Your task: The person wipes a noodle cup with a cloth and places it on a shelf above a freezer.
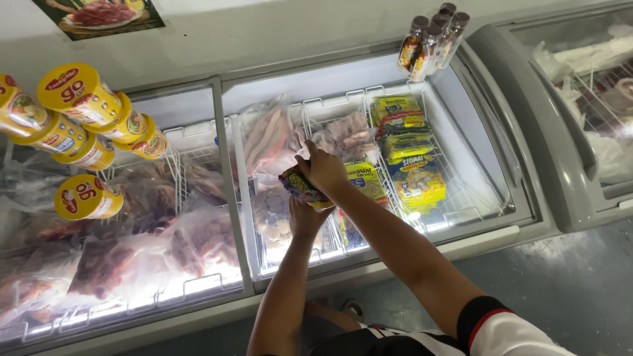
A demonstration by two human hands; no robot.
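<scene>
Chest freezer [369,254], lid slid open. Colourful packet [298,183] held above the wire baskets [330,105]: right hand [323,168] closed over its top, left hand [304,217] cupped beneath as support. Yellow packets [405,155] stacked alongside; yellow tubs [79,92] on the closed glass lid [171,105].

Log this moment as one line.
left hand: under packet | right hand: on packet | place: open freezer basket
</scene>
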